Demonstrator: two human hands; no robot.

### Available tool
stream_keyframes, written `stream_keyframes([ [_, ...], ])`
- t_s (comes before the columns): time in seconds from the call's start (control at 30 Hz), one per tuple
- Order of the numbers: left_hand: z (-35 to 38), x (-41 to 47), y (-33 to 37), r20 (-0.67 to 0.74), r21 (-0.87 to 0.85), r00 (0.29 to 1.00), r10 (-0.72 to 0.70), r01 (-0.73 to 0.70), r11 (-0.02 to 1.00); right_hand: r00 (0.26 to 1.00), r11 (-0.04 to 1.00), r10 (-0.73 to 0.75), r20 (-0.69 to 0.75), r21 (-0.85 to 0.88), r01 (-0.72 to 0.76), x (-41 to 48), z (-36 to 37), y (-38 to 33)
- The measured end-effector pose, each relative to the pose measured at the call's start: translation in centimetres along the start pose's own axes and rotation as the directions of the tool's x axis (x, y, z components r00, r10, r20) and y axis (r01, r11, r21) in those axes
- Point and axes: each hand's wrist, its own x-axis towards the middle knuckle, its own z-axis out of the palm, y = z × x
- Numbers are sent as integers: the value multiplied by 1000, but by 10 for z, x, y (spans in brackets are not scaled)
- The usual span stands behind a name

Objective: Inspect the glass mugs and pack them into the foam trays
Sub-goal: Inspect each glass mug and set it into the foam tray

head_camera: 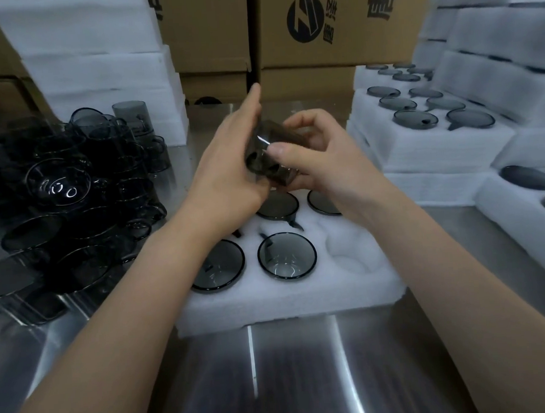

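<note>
Evidently the packing is judged well under way: filled trays [430,145] are stacked at two o'clock, four mugs are seated in the foam tray [289,294] at six o'clock with one pocket [347,256] seen empty (others may be hidden by the arms), and a heap of loose mugs [72,193] at nine o'clock is left. A smoked glass mug [271,155] is held tilted above that tray, clasped between the left hand [227,167], thumb hooked beneath and forefinger straight, and the right hand [316,159], fingers curled and pinched on it.
</note>
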Motion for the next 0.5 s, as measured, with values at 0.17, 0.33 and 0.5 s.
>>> stream_keyframes([
  [0.17,4,-2,9,-35,-103,999,-18,15,995,1000,974,4,14,225,-7,3,2,0],
  [0.33,0,-2,14,-89,62,995,54,-48,997,991,954,-129,-25,-276,117,-3,9,1],
  [0.5,0,-3,18,-154,52,984,86,-79,996,978,910,-192,-88,-389,144,-4,13,-2],
])
